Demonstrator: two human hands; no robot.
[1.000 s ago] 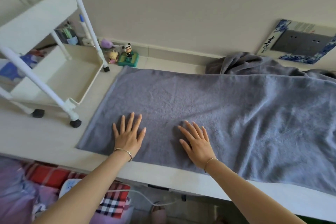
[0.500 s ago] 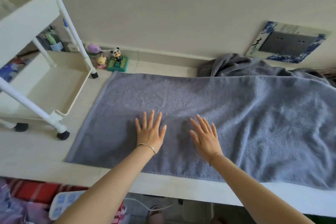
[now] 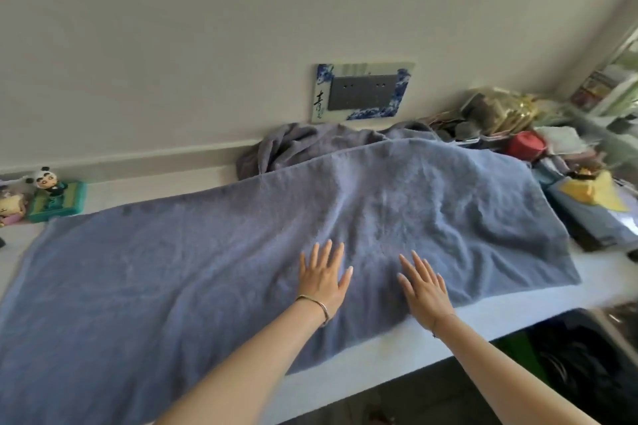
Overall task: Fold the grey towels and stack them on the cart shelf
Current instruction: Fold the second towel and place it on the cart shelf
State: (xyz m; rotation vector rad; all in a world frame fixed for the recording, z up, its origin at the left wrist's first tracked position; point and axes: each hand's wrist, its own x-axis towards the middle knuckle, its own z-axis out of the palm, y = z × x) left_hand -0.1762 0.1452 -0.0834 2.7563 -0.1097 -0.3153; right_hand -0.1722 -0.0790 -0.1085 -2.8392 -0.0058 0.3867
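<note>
"Two hands: state?"
"Left hand (image 3: 322,281) and right hand (image 3: 426,290) flat, fingers straight, pressing the spread grey towel (image 3: 172,269) on white countertop (image 3: 397,348)."
"Other one?"
"Second grey towel (image 3: 303,145) crumpled behind it, against the wall (image 3: 207,45)."

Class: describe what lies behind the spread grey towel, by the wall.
A crumpled grey towel lies bunched against the wall. The spread towel drapes over its near part, hiding how far it extends.
</note>
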